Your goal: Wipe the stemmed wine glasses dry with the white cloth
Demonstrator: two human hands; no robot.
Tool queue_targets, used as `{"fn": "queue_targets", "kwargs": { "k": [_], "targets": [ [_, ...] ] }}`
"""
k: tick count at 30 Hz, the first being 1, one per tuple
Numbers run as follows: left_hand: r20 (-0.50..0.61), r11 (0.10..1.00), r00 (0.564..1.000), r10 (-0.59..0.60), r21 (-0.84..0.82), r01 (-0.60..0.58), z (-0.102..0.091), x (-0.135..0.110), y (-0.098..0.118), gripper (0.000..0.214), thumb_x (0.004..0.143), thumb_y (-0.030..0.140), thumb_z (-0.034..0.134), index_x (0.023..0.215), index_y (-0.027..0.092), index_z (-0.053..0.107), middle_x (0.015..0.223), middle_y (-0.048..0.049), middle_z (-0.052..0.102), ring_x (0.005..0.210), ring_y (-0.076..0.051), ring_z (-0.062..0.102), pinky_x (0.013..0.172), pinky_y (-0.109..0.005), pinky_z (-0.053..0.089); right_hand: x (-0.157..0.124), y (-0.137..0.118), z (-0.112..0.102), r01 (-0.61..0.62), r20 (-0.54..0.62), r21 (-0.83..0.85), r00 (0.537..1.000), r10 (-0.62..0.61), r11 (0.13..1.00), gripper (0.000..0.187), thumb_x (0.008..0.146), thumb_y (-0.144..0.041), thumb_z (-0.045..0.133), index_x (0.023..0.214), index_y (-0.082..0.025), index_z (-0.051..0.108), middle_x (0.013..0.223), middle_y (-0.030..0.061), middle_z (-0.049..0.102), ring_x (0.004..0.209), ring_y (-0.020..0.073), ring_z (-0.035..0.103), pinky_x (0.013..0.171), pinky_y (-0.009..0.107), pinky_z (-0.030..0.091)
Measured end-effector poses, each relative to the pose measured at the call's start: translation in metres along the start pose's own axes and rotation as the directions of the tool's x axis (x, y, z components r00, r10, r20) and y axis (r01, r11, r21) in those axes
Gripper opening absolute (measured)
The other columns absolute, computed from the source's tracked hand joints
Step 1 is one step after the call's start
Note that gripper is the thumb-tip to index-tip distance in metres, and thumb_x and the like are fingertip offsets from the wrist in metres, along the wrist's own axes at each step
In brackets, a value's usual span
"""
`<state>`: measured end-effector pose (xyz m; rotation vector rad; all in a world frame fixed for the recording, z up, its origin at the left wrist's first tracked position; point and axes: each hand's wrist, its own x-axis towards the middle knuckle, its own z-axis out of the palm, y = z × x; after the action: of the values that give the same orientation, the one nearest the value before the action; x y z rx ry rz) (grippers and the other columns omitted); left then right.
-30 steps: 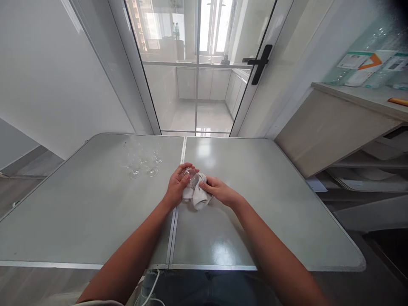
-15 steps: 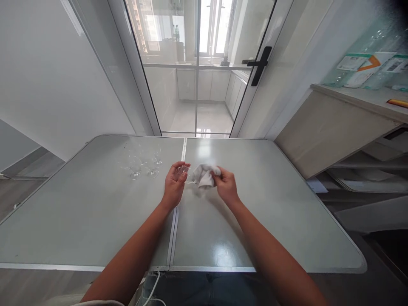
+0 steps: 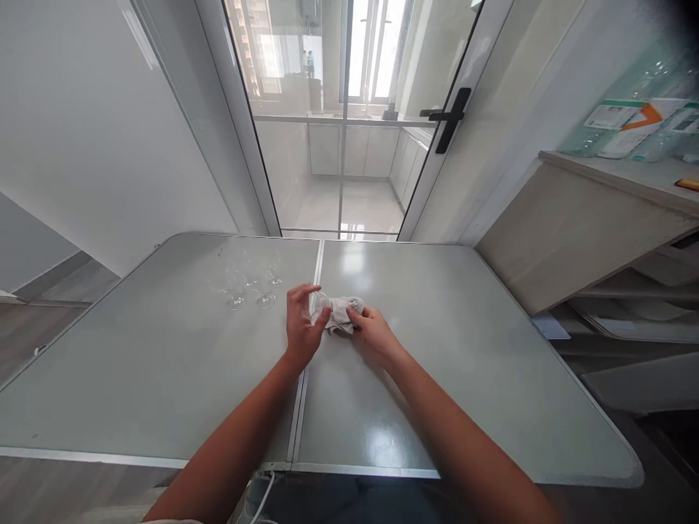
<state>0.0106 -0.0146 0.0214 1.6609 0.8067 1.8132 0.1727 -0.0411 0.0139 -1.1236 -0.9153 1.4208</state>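
My left hand [image 3: 304, 326] curls its fingers and thumb around the bowl of a clear wine glass [image 3: 321, 303], which lies on its side in the air over the table. From the right, my right hand [image 3: 372, 329] grips a white cloth [image 3: 341, 313], wrapped about the stem and foot end of that glass. The cloth hides most of this end. To the left of my left hand, several more clear stemmed glasses [image 3: 266, 297] stand upright on the pale table [image 3: 180, 364].
A metal-edged seam splits the table down the middle. Past its far edge is a glass door with a black handle [image 3: 451, 120]. On the right, a shelf [image 3: 617, 178] holds clear plastic bottles [image 3: 622, 124]. A white cable [image 3: 265, 498] hangs by the near edge.
My right hand and the cloth have turned and come lower, and the cloth is now bunched closer around the glass. My left hand's fingers have opened a little wider about the bowl. The view has shifted slightly.
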Motion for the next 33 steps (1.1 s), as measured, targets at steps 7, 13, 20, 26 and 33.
{"fn": "queue_targets", "kwargs": {
  "k": [7,13,20,26,33],
  "targets": [
    [0.061,0.999,0.998,-0.019,-0.028,0.021,0.004,-0.005,-0.001,0.048,0.089,0.031,0.075,0.131,0.026,0.053,0.126,-0.0100,0.053,0.127,-0.026,0.055,0.114,-0.050,0.043,0.008,0.001,0.004,-0.001,0.040,0.223,0.999,-0.008,0.975,0.045,0.070,-0.047,0.086,0.104,-0.022,0.071,0.095,0.0036,0.074,0.087,0.0210,0.067,0.083,0.034,0.053],
    [0.219,0.930,0.949,-0.225,-0.241,0.276,0.013,-0.009,0.000,0.062,0.082,0.030,0.082,0.131,0.031,0.043,0.140,-0.0099,0.046,0.131,-0.027,0.058,0.108,-0.045,0.051,0.017,0.015,-0.011,0.181,-0.217,-0.254,0.947,-0.238,0.950,0.026,0.073,-0.035,0.073,0.093,-0.020,0.067,0.085,0.0012,0.069,0.078,0.0194,0.060,0.070,0.028,0.047],
    [0.359,0.899,0.908,-0.214,-0.290,0.327,0.017,-0.017,0.006,0.054,0.086,0.024,0.078,0.127,0.029,0.044,0.140,-0.0111,0.052,0.127,-0.025,0.062,0.106,-0.045,0.053,0.010,0.006,-0.015,0.191,-0.312,-0.396,0.892,-0.327,0.898,0.026,0.071,-0.026,0.065,0.096,-0.020,0.069,0.084,0.0009,0.070,0.075,0.0189,0.059,0.067,0.027,0.045],
    [0.432,0.911,0.892,-0.135,-0.299,0.283,0.017,-0.018,0.010,0.055,0.086,0.022,0.078,0.129,0.028,0.045,0.132,-0.0108,0.057,0.128,-0.025,0.059,0.107,-0.048,0.051,0.015,0.002,-0.022,0.132,-0.079,-0.186,0.986,-0.148,0.974,0.032,0.068,-0.027,0.065,0.096,-0.016,0.075,0.085,0.0029,0.072,0.074,0.0184,0.060,0.067,0.027,0.045],
    [0.448,0.919,0.885,-0.124,-0.284,0.273,0.019,-0.021,0.004,0.057,0.085,0.023,0.079,0.131,0.030,0.045,0.134,-0.0105,0.055,0.129,-0.026,0.058,0.106,-0.048,0.052,0.016,0.002,-0.033,0.097,-0.191,-0.214,0.972,-0.139,0.972,0.023,0.062,-0.026,0.070,0.083,-0.015,0.072,0.071,-0.0005,0.065,0.065,0.0142,0.051,0.057,0.025,0.036]
  ]
}}
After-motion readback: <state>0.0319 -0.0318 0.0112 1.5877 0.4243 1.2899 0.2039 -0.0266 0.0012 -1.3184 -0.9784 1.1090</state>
